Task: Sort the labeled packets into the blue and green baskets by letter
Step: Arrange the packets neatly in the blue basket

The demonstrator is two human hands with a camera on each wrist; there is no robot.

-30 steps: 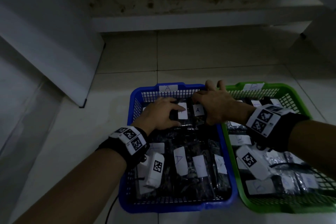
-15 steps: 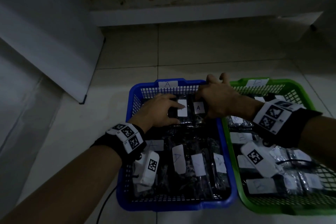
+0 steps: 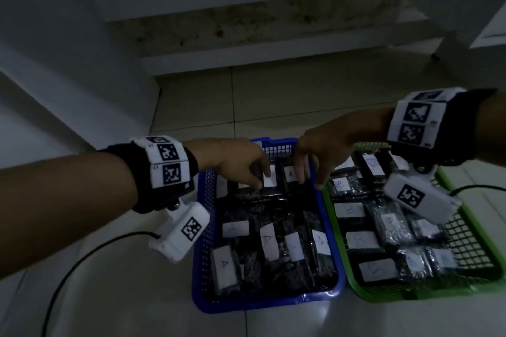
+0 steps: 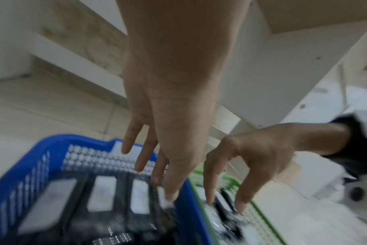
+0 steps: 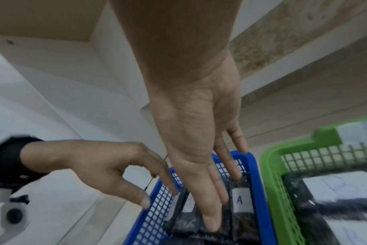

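The blue basket [image 3: 262,306] holds several dark packets with white "A" labels [image 3: 290,174]. To its right, the green basket [image 3: 397,295] holds packets labelled "B" [image 3: 341,185]. My left hand [image 3: 260,180] hangs above the far end of the blue basket with relaxed fingers and holds nothing. My right hand [image 3: 309,178] hangs beside it, over the blue basket's far right corner, also empty. In the left wrist view the left hand [image 4: 153,179] points its straight fingers down at the packets. In the right wrist view the right hand [image 5: 220,207] lies just left of an "A" packet [image 5: 240,201].
Both baskets stand side by side on a tiled floor. A black cable [image 3: 82,257] curves over the floor to the left of the blue basket. A white board [image 3: 68,85] leans at the far left. A stained step [image 3: 246,63] rises behind the baskets.
Both hands have lifted off the packets at the far end of the blue basket, with the wrists raised and the fingers now hanging free. The packets stayed in the basket.
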